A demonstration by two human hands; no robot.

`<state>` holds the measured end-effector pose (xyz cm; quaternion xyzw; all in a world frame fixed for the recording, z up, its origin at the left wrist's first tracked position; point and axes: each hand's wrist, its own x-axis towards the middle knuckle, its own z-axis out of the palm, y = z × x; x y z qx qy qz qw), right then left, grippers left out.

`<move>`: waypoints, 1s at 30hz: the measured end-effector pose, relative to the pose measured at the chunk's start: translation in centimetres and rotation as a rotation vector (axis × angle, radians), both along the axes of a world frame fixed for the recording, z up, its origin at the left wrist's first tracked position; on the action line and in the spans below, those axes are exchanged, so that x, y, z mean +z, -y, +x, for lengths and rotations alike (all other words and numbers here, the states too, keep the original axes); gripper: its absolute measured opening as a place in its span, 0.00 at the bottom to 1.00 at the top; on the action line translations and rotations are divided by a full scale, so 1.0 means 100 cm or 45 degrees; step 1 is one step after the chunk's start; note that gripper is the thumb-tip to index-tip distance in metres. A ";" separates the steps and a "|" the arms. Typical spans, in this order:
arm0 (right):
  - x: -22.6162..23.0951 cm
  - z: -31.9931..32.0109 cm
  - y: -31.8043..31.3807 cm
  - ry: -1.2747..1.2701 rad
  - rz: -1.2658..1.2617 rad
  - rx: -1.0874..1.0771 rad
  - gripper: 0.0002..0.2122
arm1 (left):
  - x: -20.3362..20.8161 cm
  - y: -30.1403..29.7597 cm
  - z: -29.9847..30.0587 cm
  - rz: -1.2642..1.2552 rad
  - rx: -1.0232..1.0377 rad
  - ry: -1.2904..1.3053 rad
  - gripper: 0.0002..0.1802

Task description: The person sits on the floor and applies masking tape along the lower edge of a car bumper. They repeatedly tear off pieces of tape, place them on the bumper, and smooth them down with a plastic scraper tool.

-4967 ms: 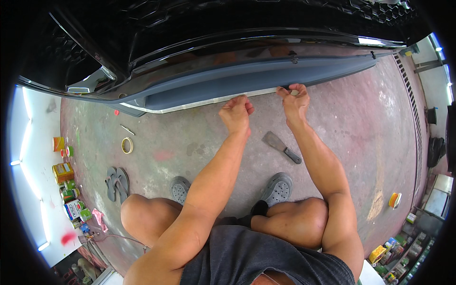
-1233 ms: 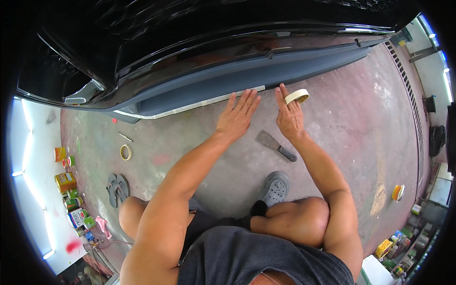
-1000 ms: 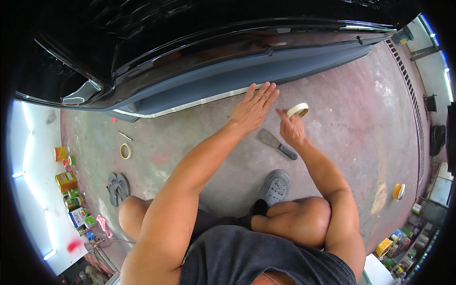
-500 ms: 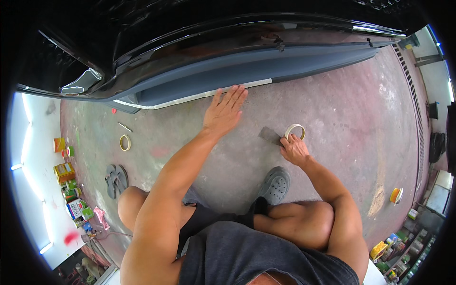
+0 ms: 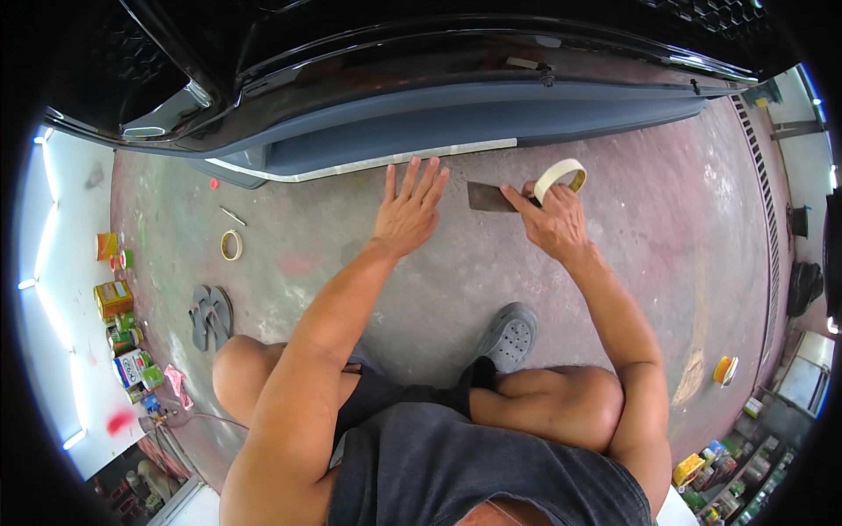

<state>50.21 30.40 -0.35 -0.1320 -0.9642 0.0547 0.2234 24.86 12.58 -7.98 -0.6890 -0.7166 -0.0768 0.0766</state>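
My left hand is open, its fingers spread at the near lip of the dark grey car trim. A pale strip of masking tape runs along that lip, just beyond the fingertips. Out to the right, my right hand is closed on a putty knife with a flat, dark rectangular blade pointing left. A roll of masking tape is also carried at that hand, around or against its fingers. The knife's handle is mostly hidden in the grip.
Above the trim is a glossy black car body. On the floor at left lie another tape roll, a thin pen-like object and grey flip-flops. Cans line the left wall. A floor grate runs along the right.
My right hand has moved up toward the trim with the putty knife and tape roll, and the blade now points left. My left hand stays open by the taped lip.
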 end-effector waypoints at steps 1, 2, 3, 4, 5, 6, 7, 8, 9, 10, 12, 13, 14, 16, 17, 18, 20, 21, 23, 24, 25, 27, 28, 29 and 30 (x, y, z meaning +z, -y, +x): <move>0.006 -0.007 -0.003 0.027 0.066 -0.010 0.28 | 0.003 -0.003 0.002 0.019 0.018 0.017 0.45; 0.011 -0.013 -0.004 0.063 0.100 -0.056 0.29 | 0.005 -0.006 0.004 0.011 0.044 0.036 0.44; 0.016 -0.019 -0.004 0.098 0.133 -0.100 0.29 | 0.008 -0.008 0.007 0.004 0.072 0.054 0.43; 0.018 -0.024 -0.004 0.132 0.167 -0.143 0.29 | 0.009 -0.009 0.008 -0.003 0.101 0.073 0.43; 0.018 -0.028 -0.005 0.136 0.150 -0.153 0.29 | 0.010 -0.010 0.009 0.009 0.102 0.076 0.42; 0.017 -0.031 -0.006 0.125 0.165 -0.138 0.28 | 0.010 -0.011 0.011 0.020 0.103 0.080 0.42; 0.017 -0.034 -0.007 0.114 0.179 -0.122 0.28 | 0.011 -0.010 0.011 0.030 0.105 0.085 0.41; 0.016 -0.036 -0.008 0.102 0.193 -0.106 0.28 | 0.011 -0.010 0.012 0.027 0.109 0.075 0.43; 0.015 -0.038 -0.008 0.105 0.198 -0.110 0.28 | 0.010 -0.009 0.012 0.025 0.111 0.067 0.44; 0.014 -0.039 -0.008 0.107 0.204 -0.114 0.27 | 0.010 -0.008 0.012 0.023 0.113 0.058 0.45; 0.012 -0.042 -0.008 0.124 0.209 -0.122 0.26 | 0.009 -0.007 0.014 0.013 0.121 0.078 0.46; 0.012 -0.042 -0.008 0.138 0.210 -0.125 0.25 | 0.010 -0.006 0.014 0.007 0.125 0.087 0.46; 0.011 -0.043 -0.009 0.151 0.210 -0.128 0.24 | 0.010 -0.006 0.014 0.007 0.124 0.087 0.46; 0.008 -0.043 -0.011 0.148 0.226 -0.127 0.24 | 0.012 -0.006 0.015 0.006 0.119 0.093 0.47; 0.007 -0.043 -0.012 0.146 0.235 -0.127 0.24 | 0.013 -0.006 0.015 0.002 0.118 0.103 0.47; 0.007 -0.044 -0.012 0.131 0.225 -0.126 0.25 | 0.015 -0.007 0.016 -0.003 0.118 0.112 0.46; 0.009 -0.046 -0.012 0.102 0.206 -0.125 0.26 | 0.017 -0.007 0.017 -0.005 0.115 0.125 0.46; 0.011 -0.047 -0.011 0.121 0.214 -0.127 0.26 | 0.018 -0.008 0.018 -0.002 0.113 0.129 0.45; 0.013 -0.050 -0.011 0.159 0.229 -0.133 0.26 | 0.017 -0.010 0.019 0.008 0.108 0.142 0.45; 0.013 -0.050 -0.012 0.162 0.232 -0.135 0.26 | 0.017 -0.011 0.020 0.017 0.104 0.150 0.44; 0.012 -0.050 -0.013 0.164 0.235 -0.138 0.26 | 0.017 -0.012 0.020 0.027 0.100 0.157 0.44; 0.012 -0.050 -0.015 0.177 0.227 -0.146 0.26 | 0.016 -0.014 0.021 0.065 0.092 0.146 0.44; 0.014 -0.051 -0.015 0.188 0.216 -0.151 0.26 | 0.015 -0.015 0.021 0.084 0.087 0.141 0.44; 0.016 -0.051 -0.016 0.199 0.204 -0.156 0.26 | 0.015 -0.017 0.021 0.086 0.088 0.137 0.45; 0.016 -0.050 -0.018 0.214 0.196 -0.176 0.26 | 0.018 -0.018 0.022 0.087 0.089 0.135 0.45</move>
